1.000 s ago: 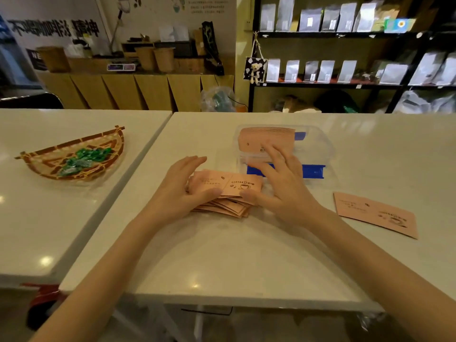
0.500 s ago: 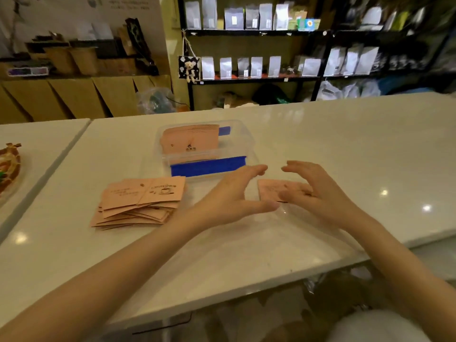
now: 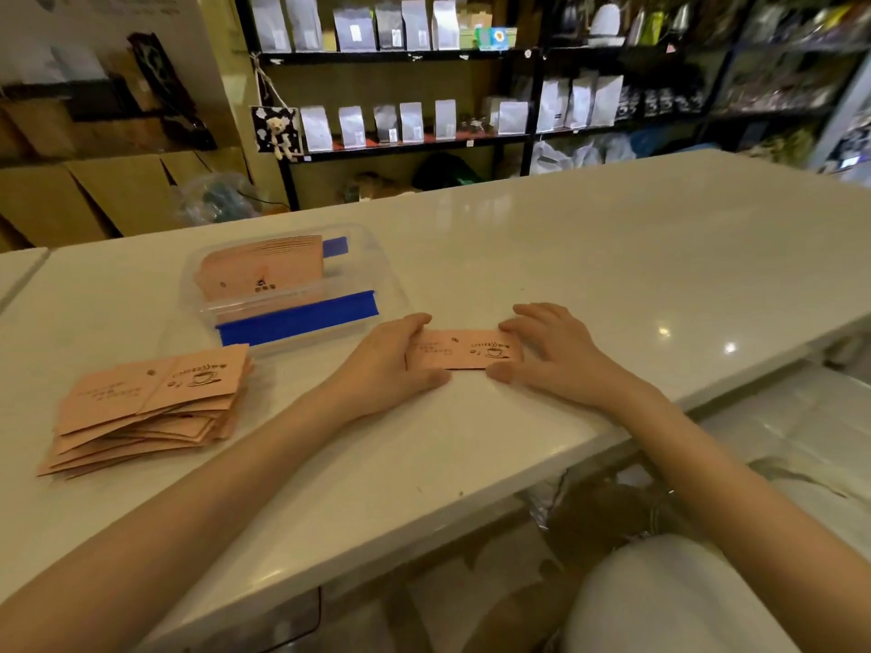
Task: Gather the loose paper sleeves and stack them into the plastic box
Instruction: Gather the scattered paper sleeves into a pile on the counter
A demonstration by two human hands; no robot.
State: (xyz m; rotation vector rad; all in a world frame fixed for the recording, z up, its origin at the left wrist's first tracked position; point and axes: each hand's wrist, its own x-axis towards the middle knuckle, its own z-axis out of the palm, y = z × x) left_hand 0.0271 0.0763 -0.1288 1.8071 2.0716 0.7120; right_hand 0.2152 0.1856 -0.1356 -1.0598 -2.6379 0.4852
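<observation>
The 2 forearms were bare to the frame edge, without sleeves; the left hand [image 3: 393, 362] and right hand [image 3: 554, 353] wore no gloves or rings.

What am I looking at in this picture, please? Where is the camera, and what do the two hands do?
There is no machine here. A person wears one camera on the head, which looks forward and down, so you see their own bare arms. The left hand and the right hand press on the two ends of a single pink paper sleeve that lies flat on the white table. It is touched, not lifted. To the left lies a loose pile of sleeves. Behind it stands a clear plastic box with blue clips, and more sleeves are already inside. Shelves with bags fill the background.
</observation>
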